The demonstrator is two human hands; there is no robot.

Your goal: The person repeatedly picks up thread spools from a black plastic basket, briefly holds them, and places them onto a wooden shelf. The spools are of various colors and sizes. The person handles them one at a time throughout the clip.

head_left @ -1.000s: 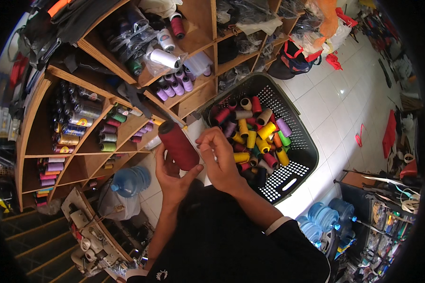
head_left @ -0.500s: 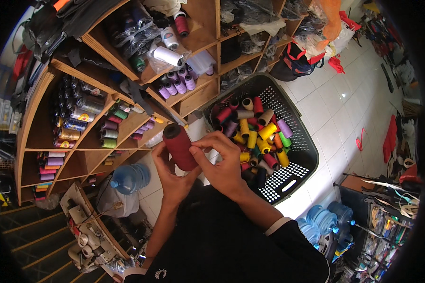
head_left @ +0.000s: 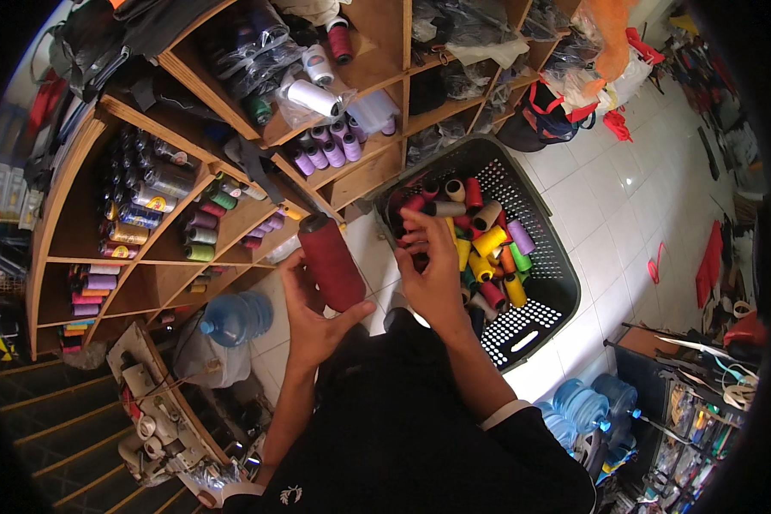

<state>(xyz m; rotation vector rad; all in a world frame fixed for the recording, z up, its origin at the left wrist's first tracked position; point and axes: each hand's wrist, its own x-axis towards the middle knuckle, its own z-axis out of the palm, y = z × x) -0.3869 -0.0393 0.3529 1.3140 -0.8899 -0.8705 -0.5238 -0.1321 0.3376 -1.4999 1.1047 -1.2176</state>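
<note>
From my end, I've got open rm mainly on the R: bare tiled floor (head_left: pixel 612 184) runs past the far side of the dark green basket (head_left: pixel 564 295), whose perforated rim is the edge nearest my R hand (head_left: pixel 433 272). On the L it's tighter: the wooden shelving (head_left: pixel 210 96) fills the upper L, its board edges angling down twd the hands, w/ lilac thread cones (head_left: pixel 334 152) in one bay. A narrow strip of tile shows b/w shelving & basket. A blue water jug (head_left: pixel 238 319) sits lower L, more blue jugs (head_left: pixel 584 403) lower R, all well apart from the hands.

Hands: my L hand (head_left: pixel 319 330) is wrapped round the dk red thread cone (head_left: pixel 332 265), fingers along its L side, thumb across near the base; cone's held up in front of the torso, dark narrow end pointing away, tilted slightly L. My R hand is half curled, thumb & forefinger apart, overlapping the basket's near L edge in view, clear of the cone. Can't tell if it's pinching a fine thread. Mixed spools (head_left: pixel 488 242), many yellow & red, lie heaped in the basket just beyond.
</note>
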